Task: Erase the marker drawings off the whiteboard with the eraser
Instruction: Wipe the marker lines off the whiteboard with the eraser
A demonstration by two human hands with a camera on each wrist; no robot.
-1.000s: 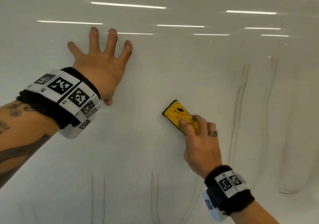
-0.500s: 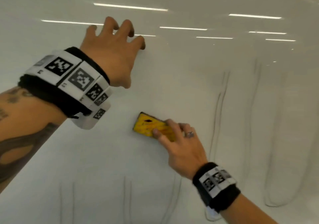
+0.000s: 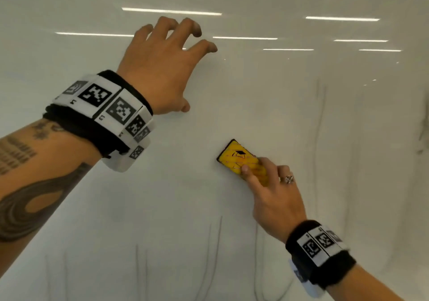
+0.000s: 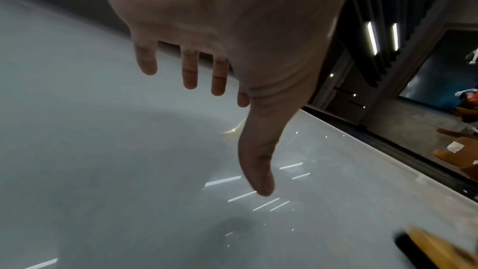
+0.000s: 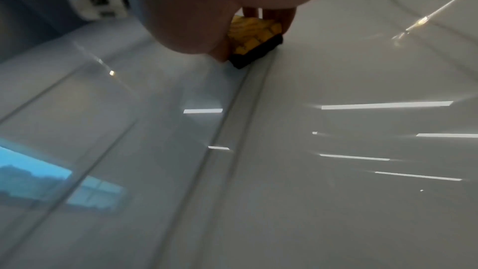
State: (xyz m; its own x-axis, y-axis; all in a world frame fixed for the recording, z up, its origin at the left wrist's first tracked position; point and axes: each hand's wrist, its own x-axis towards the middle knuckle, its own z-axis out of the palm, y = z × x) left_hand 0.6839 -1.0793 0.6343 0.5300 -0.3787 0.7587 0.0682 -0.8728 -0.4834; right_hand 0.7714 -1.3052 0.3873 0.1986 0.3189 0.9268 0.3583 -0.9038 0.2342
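The glossy whiteboard [image 3: 255, 96] fills the head view. Faint grey marker lines [image 3: 318, 126] run down it on the right, and more marker lines [image 3: 214, 249] show low in the middle. My right hand [image 3: 274, 196] pinches a yellow eraser [image 3: 234, 158] with a black felt base and presses it flat on the board. In the right wrist view the eraser [image 5: 254, 42] sits at the top of a pair of lines [image 5: 232, 99]. My left hand [image 3: 160, 64] is up and to the left, palm off the board, fingers bent, holding nothing.
A dark smudge [image 3: 422, 136] marks the board's far right. Ceiling lights reflect as bright bars [image 3: 171, 11] across the top. In the left wrist view the board's edge [image 4: 388, 140] runs diagonally, with a dark room beyond it.
My left hand was flat on the board a second ago; its palm has lifted and the fingers have bent. The eraser swept left, then back to the right.
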